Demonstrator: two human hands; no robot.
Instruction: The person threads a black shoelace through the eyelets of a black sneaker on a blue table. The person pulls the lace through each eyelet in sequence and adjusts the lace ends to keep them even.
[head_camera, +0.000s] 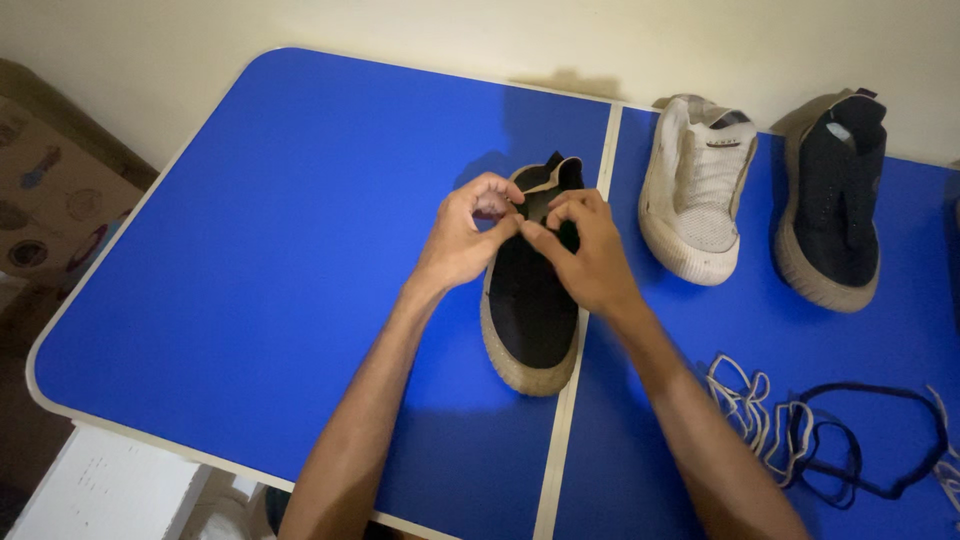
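My left hand (462, 238) and right hand (590, 255) pinch the collar of a black slip-on shoe (530, 300) mid-table; possibly a lace between fingertips. Light, soft upper; grip collar or stiff sole.

The light here is dim and warm, and the blue tabletop (300, 250) looks brightest at its middle and left, falling off toward the right edge. My left hand (462, 235) and the black shoe (530, 310) throw soft shadows up and to the left. The wall (500, 35) has a yellowish cast. My forearms blur near the bottom edge, and the corners darken. No hard glare shows anywhere.
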